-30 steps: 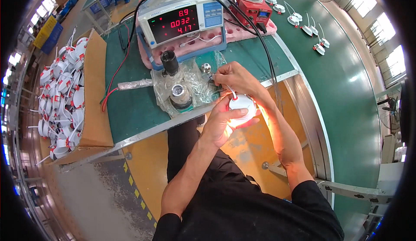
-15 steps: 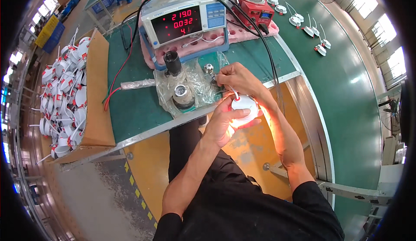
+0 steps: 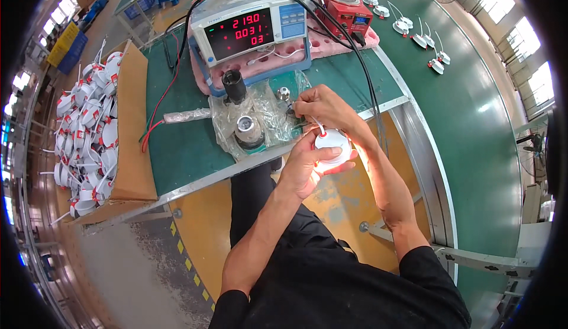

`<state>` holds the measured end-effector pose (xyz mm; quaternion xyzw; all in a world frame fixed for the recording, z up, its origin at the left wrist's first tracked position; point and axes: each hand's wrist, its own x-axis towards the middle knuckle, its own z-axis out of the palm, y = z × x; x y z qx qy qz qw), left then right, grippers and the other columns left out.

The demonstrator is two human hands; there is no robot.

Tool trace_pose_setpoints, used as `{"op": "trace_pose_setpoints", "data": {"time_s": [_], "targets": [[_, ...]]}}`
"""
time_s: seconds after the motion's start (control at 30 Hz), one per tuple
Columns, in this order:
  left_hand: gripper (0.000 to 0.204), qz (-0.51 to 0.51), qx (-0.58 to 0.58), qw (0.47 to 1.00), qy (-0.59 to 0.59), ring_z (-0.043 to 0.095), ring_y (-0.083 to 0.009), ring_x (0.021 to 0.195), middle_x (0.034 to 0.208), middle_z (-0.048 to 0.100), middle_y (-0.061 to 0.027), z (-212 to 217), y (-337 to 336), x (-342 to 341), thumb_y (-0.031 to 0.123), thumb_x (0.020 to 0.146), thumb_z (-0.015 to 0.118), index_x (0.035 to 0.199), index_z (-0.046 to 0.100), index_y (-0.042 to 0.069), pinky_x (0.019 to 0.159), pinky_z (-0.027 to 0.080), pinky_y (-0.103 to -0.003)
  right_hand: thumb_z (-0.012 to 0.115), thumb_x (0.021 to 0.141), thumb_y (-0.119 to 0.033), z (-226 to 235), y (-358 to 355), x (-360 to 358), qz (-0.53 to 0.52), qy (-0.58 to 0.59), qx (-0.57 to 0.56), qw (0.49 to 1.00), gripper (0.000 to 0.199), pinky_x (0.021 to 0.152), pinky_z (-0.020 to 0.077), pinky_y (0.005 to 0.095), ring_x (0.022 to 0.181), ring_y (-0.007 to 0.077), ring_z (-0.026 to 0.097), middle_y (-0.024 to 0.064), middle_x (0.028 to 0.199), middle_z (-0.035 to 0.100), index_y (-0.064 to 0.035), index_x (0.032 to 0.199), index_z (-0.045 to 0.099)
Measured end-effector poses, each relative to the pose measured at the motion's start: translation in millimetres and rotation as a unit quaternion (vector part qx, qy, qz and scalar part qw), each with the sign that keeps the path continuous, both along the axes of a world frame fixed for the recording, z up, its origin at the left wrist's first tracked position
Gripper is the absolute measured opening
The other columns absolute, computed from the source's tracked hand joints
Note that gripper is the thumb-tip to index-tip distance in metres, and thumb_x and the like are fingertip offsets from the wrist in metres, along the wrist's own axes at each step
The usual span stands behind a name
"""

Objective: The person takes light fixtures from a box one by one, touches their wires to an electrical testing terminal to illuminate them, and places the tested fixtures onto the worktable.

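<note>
A round white downlight (image 3: 332,146) with a red cable clip is glowing on its underside, its light falling on both my palms. My left hand (image 3: 303,168) grips it by the rim, thumb across its back. From the clip a short white cable (image 3: 318,126) runs up to my right hand (image 3: 327,107), whose fingers are pinched at the cable's end beside the plastic-wrapped test fixture (image 3: 260,116). The fingertips hide the exact contact. Left of them, on the fixture, are a silver knob (image 3: 283,94) and black round sockets (image 3: 234,86).
A cardboard box (image 3: 131,128) full of white downlights stands at the left. Behind the fixture, a meter (image 3: 248,30) with red digits rests on pink foam, beside a red device (image 3: 346,15). Several downlights lie on the green conveyor (image 3: 473,128) at right. Black cables hang past my right wrist.
Both hands hold nearly the same pose with the lit downlight. The lower readings on the meter have changed, and the whole view has shifted very slightly.
</note>
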<state>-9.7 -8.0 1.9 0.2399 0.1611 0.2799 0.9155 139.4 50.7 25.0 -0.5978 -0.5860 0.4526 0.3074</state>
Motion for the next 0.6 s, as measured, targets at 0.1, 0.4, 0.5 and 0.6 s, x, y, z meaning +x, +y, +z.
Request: {"op": "trace_pose_setpoints", "data": {"time_s": [0.1,0.4,0.5,0.6], "targets": [[0.051,0.005,0.004,1.0,0.006,0.064,-0.0343,0.115,0.124,0.06,-0.0111,-2.6,-1.8,1.7,0.005,0.087,0.065,0.134,0.046,0.007,0.093,0.057,-0.045,0.062,0.084,-0.022,-2.2,0.0,0.8,0.009,-0.003,0.017,1.0,0.027,0.048,0.0327,0.0287,0.051,0.0079,0.042,-0.0004,0.056,0.049,0.0027,0.074,0.065],[0.055,0.053,0.115,0.986,0.106,0.064,-0.0342,0.114,0.133,0.057,-0.0192,16.7,-30.1,-32.2,0.01,0.097,0.058,0.146,0.035,0.002,0.09,0.058,-0.043,0.063,0.092,-0.03,19.0,-30.3,34.7,-0.189,0.127,0.071,0.971,0.026,0.045,0.0328,0.0214,0.052,0.0039,0.048,-0.0023,0.061,0.054,-0.0055,0.086,0.069],[0.061,0.073,0.15,0.976,0.139,0.065,-0.0353,0.113,0.138,0.053,-0.0225,14.9,-44.9,-71.0,0.01,0.097,0.058,0.15,0.029,0.0,0.09,0.058,-0.043,0.063,0.093,-0.025,33.2,-36.9,107.4,-0.344,0.166,0.206,0.901,0.024,0.047,0.0461,0.0251,0.051,0.0134,0.059,0.0058,0.068,0.064,-0.0016,0.087,0.067],[0.06,0.06,0.16,0.975,0.142,0.065,-0.0361,0.112,0.141,0.051,-0.0249,10.7,-54.6,-92.9,0.008,0.097,0.057,0.149,0.03,-0.003,0.09,0.058,-0.044,0.061,0.096,-0.022,31.6,-35.6,199.3,-0.461,0.219,0.334,0.792,0.023,0.062,0.0555,0.0276,0.066,0.0167,0.067,0.0113,0.082,0.067,0.0016,0.097,0.064]]}}
